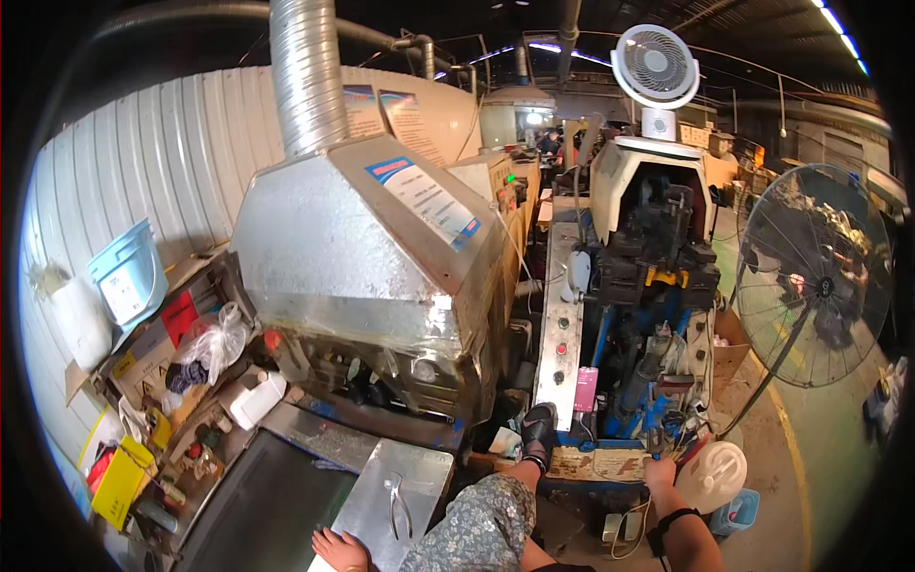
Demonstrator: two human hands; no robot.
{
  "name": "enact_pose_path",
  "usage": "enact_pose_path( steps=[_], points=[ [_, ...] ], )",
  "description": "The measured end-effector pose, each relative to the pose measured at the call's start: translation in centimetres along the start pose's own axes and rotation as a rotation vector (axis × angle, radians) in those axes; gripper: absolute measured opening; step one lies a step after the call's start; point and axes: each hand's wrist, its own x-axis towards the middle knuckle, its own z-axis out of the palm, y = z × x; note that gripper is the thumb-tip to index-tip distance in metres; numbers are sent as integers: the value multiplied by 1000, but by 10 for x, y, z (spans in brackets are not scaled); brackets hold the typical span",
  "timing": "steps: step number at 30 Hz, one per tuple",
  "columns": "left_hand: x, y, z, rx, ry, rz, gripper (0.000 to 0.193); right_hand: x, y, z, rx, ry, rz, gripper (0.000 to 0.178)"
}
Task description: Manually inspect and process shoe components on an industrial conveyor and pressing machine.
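My left hand [340, 551] lies flat at the near left edge of a shiny metal plate [419, 465], fingers stretched out and holding nothing. On that plate, to the right of the hand, rests a pair of pliers [398, 505]. My right hand [660, 473] is closed around a small dark tool [656, 441] that points upward, at the front end of the machine [658, 353]; its exact kind is too small to make out. My sandalled foot [538, 437] is propped against the near end of the machine, beside its button panel [560, 357].
A large metal hood [348, 243] with a duct stands at the left. A cluttered shelf [205, 448] runs beside a dark conveyor belt [272, 505]. To my right are a white plastic jug [713, 475], a blue bin [736, 513] and a big standing fan [815, 276]. A cable [634, 545] trails below.
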Motion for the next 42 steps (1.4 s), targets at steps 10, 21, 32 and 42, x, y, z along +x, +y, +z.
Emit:
enact_pose_path(
  steps=[10, 21, 32, 42],
  points=[
    [-2, 5, 13, -291, 77, -171, 52, 16, -14, 5, -123, 23, 16, 54],
    [1, -1, 21, -287, 93, -102, 54, 2, -5, 0, 134, -18, -9, 35],
    [6, 0, 26, -266, 96, -72, 50, 25, 26, 21, 37, -22, 48, 23],
    [6, 4, 10, -267, 68, -148, 52, 21, -29, 8, -133, -70, 276, 53]
  ],
)
